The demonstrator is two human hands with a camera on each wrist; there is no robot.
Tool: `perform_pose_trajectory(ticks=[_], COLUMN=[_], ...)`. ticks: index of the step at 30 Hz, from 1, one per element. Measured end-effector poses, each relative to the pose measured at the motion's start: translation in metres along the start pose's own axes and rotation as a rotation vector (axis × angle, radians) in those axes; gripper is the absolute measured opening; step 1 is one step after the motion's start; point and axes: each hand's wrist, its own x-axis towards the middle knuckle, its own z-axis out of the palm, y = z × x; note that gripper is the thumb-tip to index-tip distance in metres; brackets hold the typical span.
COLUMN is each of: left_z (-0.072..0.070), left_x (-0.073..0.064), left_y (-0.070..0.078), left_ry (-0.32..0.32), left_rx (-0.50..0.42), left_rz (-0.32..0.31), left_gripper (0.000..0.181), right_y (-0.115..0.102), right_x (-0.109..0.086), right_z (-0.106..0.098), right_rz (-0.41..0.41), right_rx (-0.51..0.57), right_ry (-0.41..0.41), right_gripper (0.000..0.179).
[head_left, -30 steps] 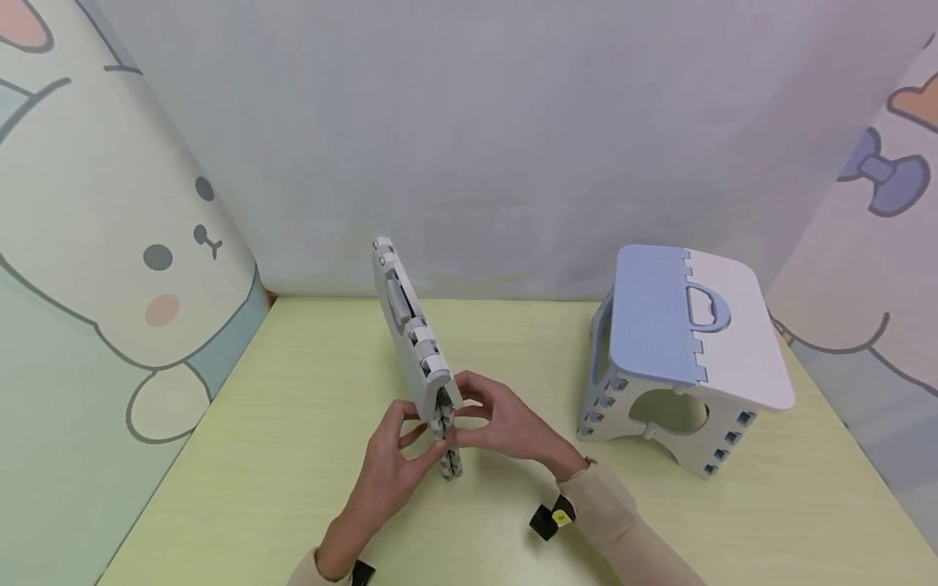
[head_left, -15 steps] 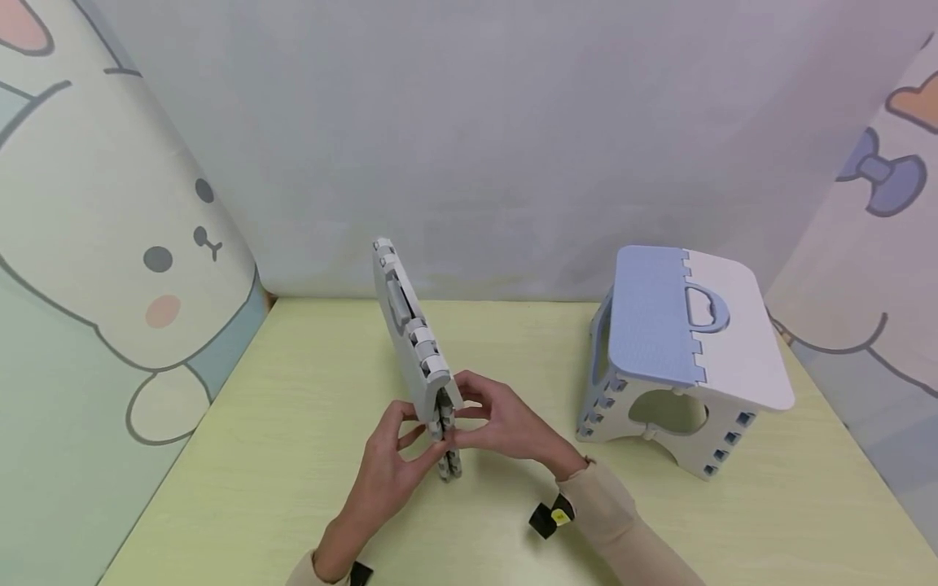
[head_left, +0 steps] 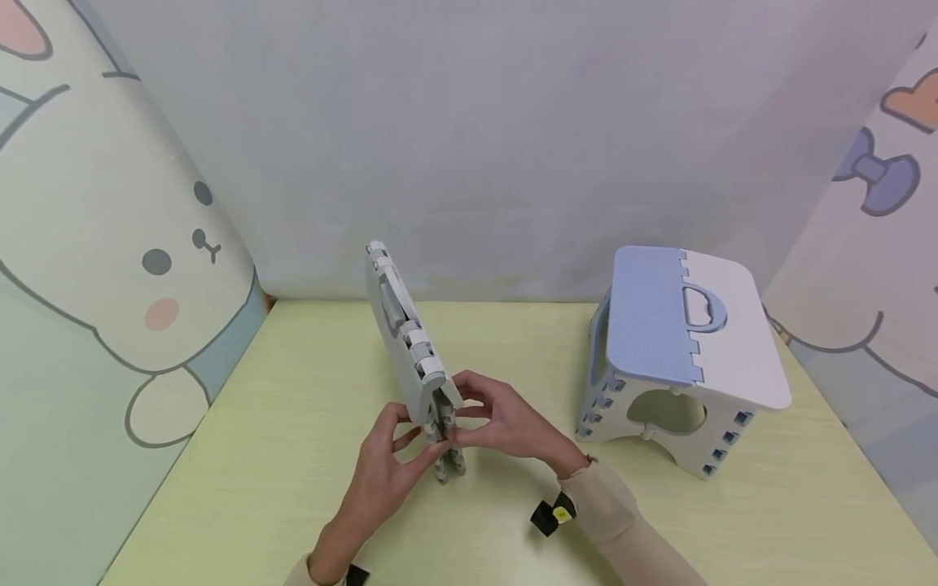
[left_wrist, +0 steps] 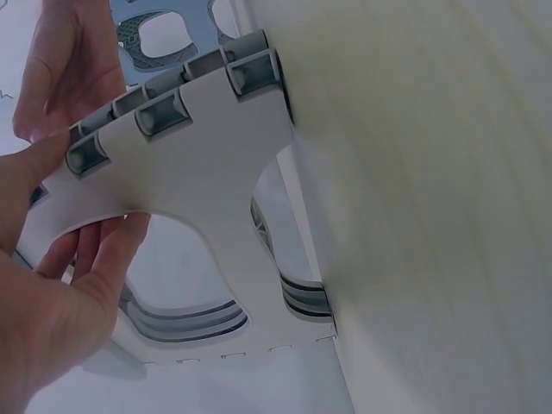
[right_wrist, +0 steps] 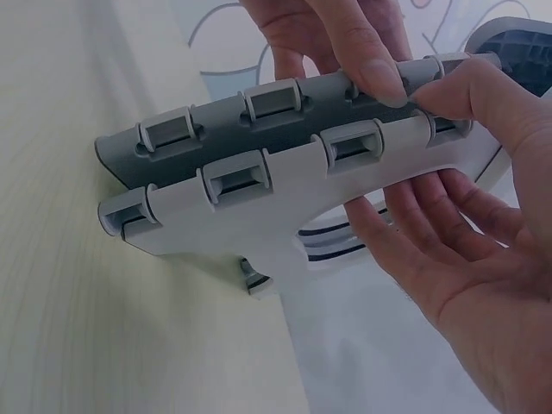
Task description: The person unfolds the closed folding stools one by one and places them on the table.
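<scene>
A nearly flat folding stool [head_left: 399,346] stands on edge on the table in the head view, its hinged leg panels towards me. My left hand [head_left: 384,464] grips the left panel, thumb on the near hinge edge. The right hand [head_left: 509,419] pinches the other panel from the right. In the left wrist view, fingers of the left hand [left_wrist: 65,319] reach through the cut-out of the pale leg panel [left_wrist: 203,147]. A narrow gap separates the two rows of hinge knuckles [right_wrist: 237,177] in the right wrist view, where the right hand [right_wrist: 457,285] curls under the panel.
An unfolded stool [head_left: 652,317] with a blue and white top and a carry handle stands to the right on the pale yellow table [head_left: 315,358]. A grey-white wall [head_left: 469,163] closes the back. Cartoon-printed panels [head_left: 95,244] flank both sides.
The folded stool's far end has shifted slightly left. Its leg panels are a little further apart at the near end, and my left hand has moved slightly left.
</scene>
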Motion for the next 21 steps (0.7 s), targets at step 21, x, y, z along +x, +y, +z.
perform_pose_trajectory(ticks=[21], left_z=[-0.008], left_x=[-0.0025], left_y=[-0.0041], left_ry=[0.001], left_rx=[0.018], left_rz=[0.03], left_gripper=[0.053], right_y=[0.0039], right_x=[-0.0005], right_z=[-0.0087], right_rz=[-0.005], right_rx=[-0.015], right_ry=[-0.003], right_gripper=[0.053])
